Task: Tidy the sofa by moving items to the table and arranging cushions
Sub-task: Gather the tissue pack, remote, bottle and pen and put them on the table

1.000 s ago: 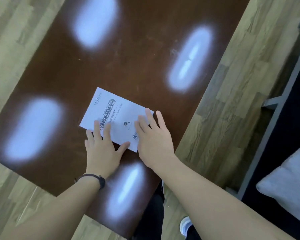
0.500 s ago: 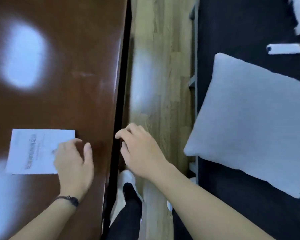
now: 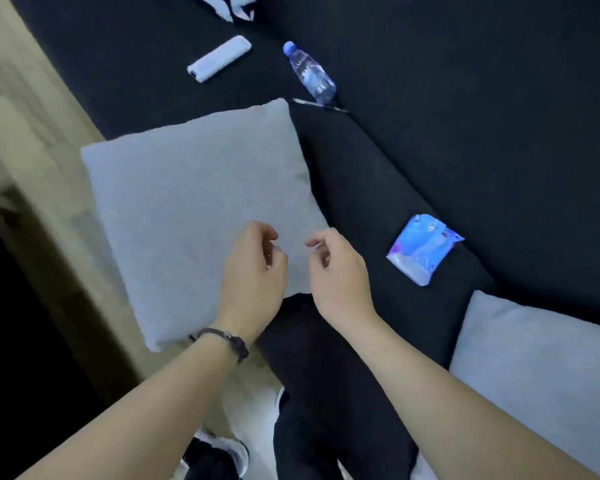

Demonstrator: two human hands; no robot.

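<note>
A dark sofa [image 3: 465,109] fills the upper right. On its seat lies a grey cushion [image 3: 194,202], flat and overhanging the front edge. My left hand [image 3: 253,271] and my right hand [image 3: 340,275] hover over the cushion's near right corner, fingers loosely curled and apart, holding nothing. Right of my right hand, a blue tissue packet [image 3: 423,249] rests on the seat. Farther back lie a white remote [image 3: 219,58], a clear water bottle [image 3: 309,72] with a blue cap, and a thin pen [image 3: 319,105]. A second grey cushion [image 3: 534,372] sits at lower right.
Wooden floor [image 3: 25,140] runs along the left, with the dark table edge [image 3: 0,341] at lower left. My dark trouser leg [image 3: 326,393] and a shoe [image 3: 219,455] are below my hands. A black-and-white cloth [image 3: 236,5] shows at the top edge.
The view swung from the table to the sofa. Both hands left the white booklet on the table and moved over the grey cushion.
</note>
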